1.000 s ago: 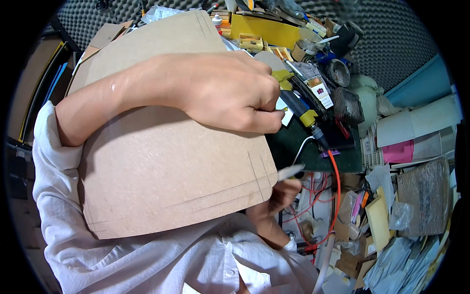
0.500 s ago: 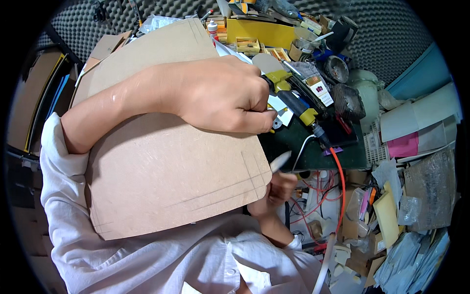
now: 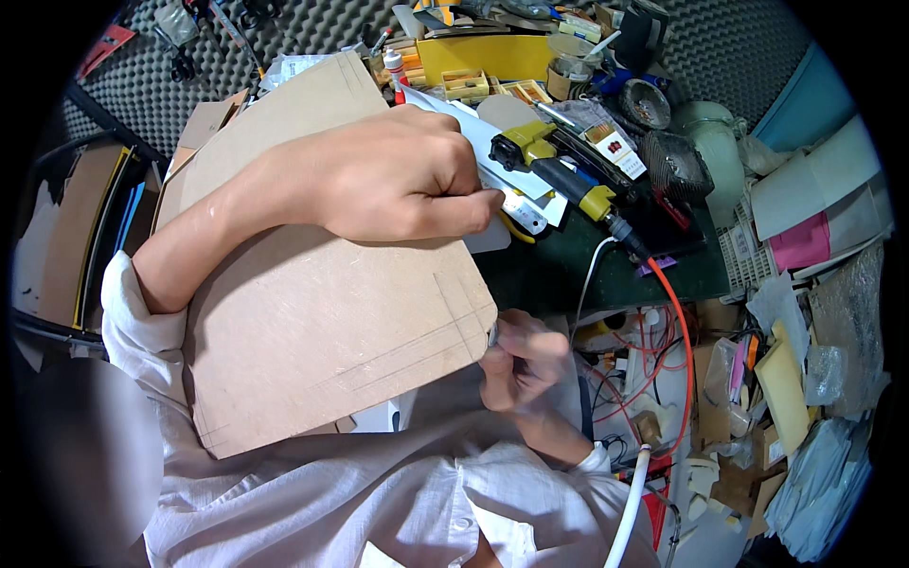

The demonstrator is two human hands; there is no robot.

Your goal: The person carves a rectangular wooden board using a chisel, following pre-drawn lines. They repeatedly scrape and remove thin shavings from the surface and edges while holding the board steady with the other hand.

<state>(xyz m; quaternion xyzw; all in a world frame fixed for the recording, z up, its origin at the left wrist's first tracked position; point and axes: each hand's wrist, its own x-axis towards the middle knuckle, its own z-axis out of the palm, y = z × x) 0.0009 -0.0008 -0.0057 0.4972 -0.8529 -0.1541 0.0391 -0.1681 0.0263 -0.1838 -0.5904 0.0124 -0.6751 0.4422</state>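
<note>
A tan fiberboard panel (image 3: 331, 322) with pencil lines and rounded corners lies tilted in front of my chest. My left forearm crosses it, and my left hand (image 3: 398, 175) is closed at its far right edge, fingers curled over and their tips hidden. At the near right corner my right hand (image 3: 521, 355) is closed, a little blurred, pressing a small pale piece (image 3: 492, 333) against the rounded edge. Most of that piece is covered by fingers, so I cannot tell its kind.
On the dark green bench (image 3: 530, 279) lies a yellow-and-black air tool (image 3: 559, 175) with an orange hose (image 3: 684, 350). Small boxes, jars and tools crowd the back. Clutter and plastic bags (image 3: 819, 492) fill the right side. A white tube (image 3: 630, 511) stands near my right sleeve.
The view has shifted, so the panel appears slightly further left. My right hand has moved up to the panel's corner, and the pale piece that stuck out above it is now mostly hidden.
</note>
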